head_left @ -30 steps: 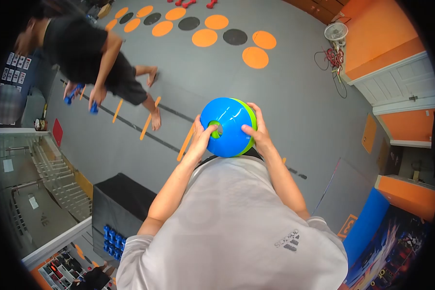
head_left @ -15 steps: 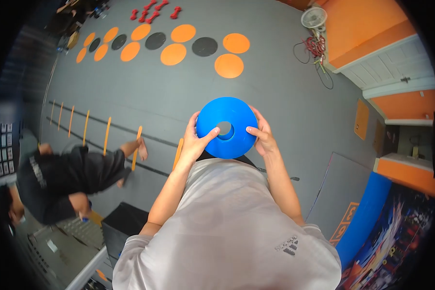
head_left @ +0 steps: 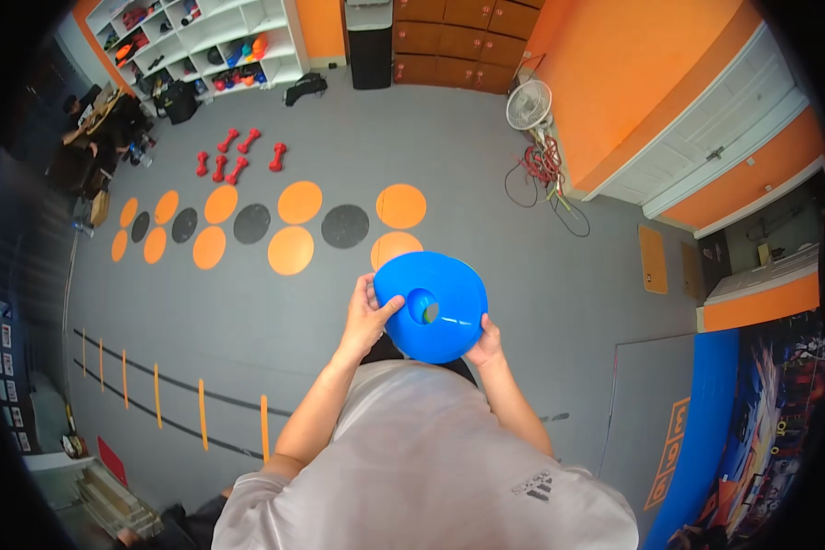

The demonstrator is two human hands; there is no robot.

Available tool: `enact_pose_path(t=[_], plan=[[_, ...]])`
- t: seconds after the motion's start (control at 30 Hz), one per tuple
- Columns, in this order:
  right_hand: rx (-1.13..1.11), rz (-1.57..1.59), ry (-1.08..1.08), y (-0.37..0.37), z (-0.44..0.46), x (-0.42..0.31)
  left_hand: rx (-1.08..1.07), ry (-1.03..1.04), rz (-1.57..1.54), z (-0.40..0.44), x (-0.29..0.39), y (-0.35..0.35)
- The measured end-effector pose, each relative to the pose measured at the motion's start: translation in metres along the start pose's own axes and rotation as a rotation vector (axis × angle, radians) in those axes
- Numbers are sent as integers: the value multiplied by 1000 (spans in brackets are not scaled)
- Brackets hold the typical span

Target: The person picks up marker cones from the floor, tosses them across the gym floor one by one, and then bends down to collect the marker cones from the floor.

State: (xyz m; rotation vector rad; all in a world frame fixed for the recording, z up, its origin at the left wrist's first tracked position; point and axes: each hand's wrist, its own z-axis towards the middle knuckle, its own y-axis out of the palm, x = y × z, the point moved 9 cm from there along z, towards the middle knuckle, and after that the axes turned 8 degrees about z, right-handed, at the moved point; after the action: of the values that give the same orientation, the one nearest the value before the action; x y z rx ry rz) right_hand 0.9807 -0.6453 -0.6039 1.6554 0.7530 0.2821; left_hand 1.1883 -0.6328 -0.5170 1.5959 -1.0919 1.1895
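Held in front of my waist is a blue disc cone (head_left: pixel 399 335), round with a hole in its middle. My left hand (head_left: pixel 365 319) is closed on its left edge, thumb on the top face near the hole and fingers at the rim. On the lower right edge, my right hand (head_left: pixel 488 343) grips the rim; part of its fingers is hidden beneath. Some yellow-green shows through the hole and a thin strip shows along the upper right rim, so other discs may lie under the blue one.
Orange floor spots (head_left: pixel 300 202) and black floor spots (head_left: pixel 346 226) lie in rows ahead. Beyond them are several red dumbbells (head_left: pixel 237 170). An agility ladder (head_left: pixel 202 412) lies at left. A fan (head_left: pixel 529 105) with cords stands by the right wall. A person (head_left: pixel 188 530) is partly visible at lower left.
My view has tilted up toward shelves and lockers. The disc cone has tilted, and my right hand has slid lower along its rim. The person at left has mostly dropped out of view.
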Motion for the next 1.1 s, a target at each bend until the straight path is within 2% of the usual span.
enact_pose_path(t=[0.1, 0.23, 0.27, 0.37, 0.4, 0.43, 0.5, 0.57, 0.67, 0.77, 0.83, 1.0, 1.1], plan=[[8, 40, -74, 3, 37, -23, -189, -270, -34, 55, -8, -8], [62, 54, -159, -4, 66, -59, -150, -186, -36, 130, 14, -15], [55, 54, -178, -10, 76, -71, -147, -174, -135, 151, 21, -15], [45, 79, -232, -17, 99, -108, -342, -204, -94, 223, 34, 5], [81, 82, -270, -25, 104, -121, -478, -275, 97, 247, 32, 13], [108, 82, -310, -33, 110, -135, -594, -341, 39, 277, 16, 23], [129, 67, -372, -48, 127, -170, -571, -365, 138, 342, 22, 35], [121, 39, -416, -60, 145, -206, -623, -352, 9, 422, 21, 50], [134, 65, -510, -76, 171, -256, -307, -277, -405, 572, -56, 20], [130, 39, -564, -68, 198, -300, -135, -615, 98, 528, -48, 70], [134, 46, -550, -57, 214, -322, -183, -762, 54, 527, -80, 94], [155, 13, -449, -54, 250, -352, -550, -609, 144, 499, -95, 175], [146, -8, -364, -49, 276, -353, -568, -483, 104, 479, -56, 209]])
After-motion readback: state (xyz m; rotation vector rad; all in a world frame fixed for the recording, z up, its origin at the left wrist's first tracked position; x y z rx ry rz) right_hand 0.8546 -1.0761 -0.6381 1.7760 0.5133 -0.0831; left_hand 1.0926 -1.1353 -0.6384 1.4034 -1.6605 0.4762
